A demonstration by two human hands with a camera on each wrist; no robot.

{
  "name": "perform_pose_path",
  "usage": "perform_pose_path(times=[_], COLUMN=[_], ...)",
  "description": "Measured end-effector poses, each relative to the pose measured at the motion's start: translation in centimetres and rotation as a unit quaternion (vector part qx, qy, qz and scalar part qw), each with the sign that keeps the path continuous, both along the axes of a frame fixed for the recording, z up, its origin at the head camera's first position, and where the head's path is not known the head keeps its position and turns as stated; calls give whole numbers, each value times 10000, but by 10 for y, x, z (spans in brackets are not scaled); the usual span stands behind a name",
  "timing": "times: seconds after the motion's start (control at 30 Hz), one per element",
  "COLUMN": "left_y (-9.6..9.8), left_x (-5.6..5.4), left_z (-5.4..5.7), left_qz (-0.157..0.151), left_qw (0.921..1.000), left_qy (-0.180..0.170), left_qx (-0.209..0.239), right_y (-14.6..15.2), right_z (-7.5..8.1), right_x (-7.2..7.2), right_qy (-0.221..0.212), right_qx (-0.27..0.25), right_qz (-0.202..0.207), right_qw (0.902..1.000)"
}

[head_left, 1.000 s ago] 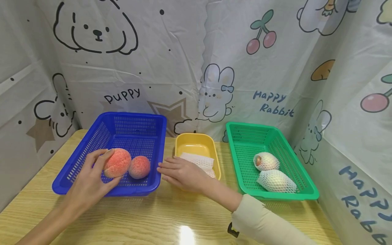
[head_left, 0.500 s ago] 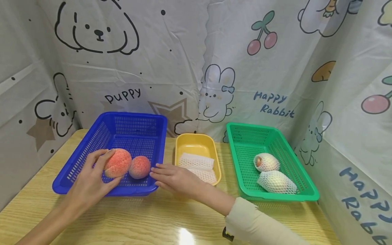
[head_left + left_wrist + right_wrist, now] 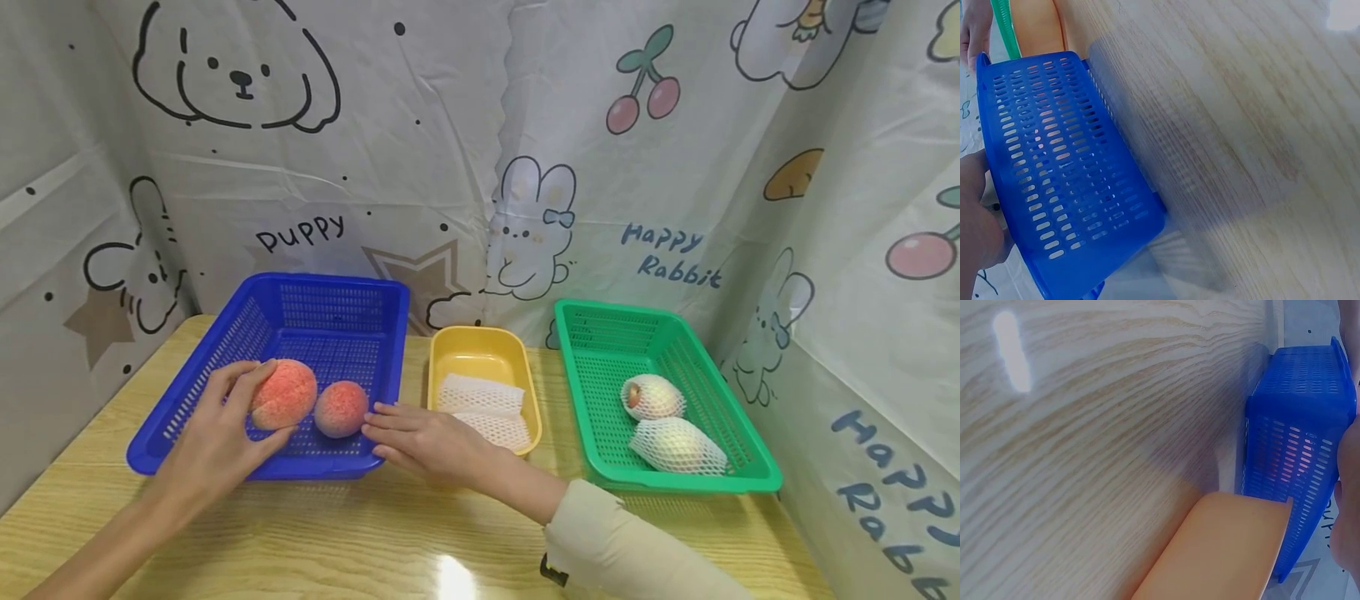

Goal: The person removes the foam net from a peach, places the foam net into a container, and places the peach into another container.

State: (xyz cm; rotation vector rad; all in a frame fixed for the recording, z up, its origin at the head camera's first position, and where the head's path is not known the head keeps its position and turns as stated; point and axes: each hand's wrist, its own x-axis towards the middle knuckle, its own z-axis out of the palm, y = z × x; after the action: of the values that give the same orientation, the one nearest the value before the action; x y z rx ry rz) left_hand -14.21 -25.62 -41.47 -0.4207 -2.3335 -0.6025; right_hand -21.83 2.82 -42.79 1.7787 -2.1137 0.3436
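Note:
In the head view my left hand [image 3: 210,433] grips a large pink-red peach [image 3: 287,395] between thumb and fingers, over the near left part of a blue basket [image 3: 330,470]. A smaller peach [image 3: 341,409] lies in the basket just right of it. My right hand [image 3: 435,442] reaches over the basket's right rim with fingers straight. Its fingertips are at the smaller peach's right side; whether they touch it I cannot tell. Both wrist views show mainly the outside of the blue basket [image 3: 1066,162], with only part of each hand at the edge.
A yellow tray [image 3: 480,337] in the middle holds white foam netting [image 3: 483,408]. On the right, a green basket [image 3: 581,392] contains two fruits [image 3: 678,446] in foam nets. All stand on a wooden table [image 3: 345,542] against a printed curtain [image 3: 450,125].
My right hand has moved left across the blue basket's rim to the smaller peach. My left hand, with the large peach, has shifted slightly left, widening the gap between the peaches.

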Motion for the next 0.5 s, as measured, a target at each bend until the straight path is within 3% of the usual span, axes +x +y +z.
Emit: perform_pose_path(times=[0.23, 0.37, 0.5], left_y=[-2, -7, -10], left_x=[-4, -6, -9], left_z=[0, -1, -1], left_qz=[197, 335, 402], left_qw=[9981, 9938, 9894], left_qy=[-589, -1060, -1395], left_qx=[25, 57, 47], right_y=[0, -1, -1], right_z=[2, 1, -1], right_x=[-2, -3, -4], right_qy=[284, 272, 553], right_qx=[-55, -64, -49], right_qz=[50, 47, 58], right_qw=[9996, 9996, 9984])
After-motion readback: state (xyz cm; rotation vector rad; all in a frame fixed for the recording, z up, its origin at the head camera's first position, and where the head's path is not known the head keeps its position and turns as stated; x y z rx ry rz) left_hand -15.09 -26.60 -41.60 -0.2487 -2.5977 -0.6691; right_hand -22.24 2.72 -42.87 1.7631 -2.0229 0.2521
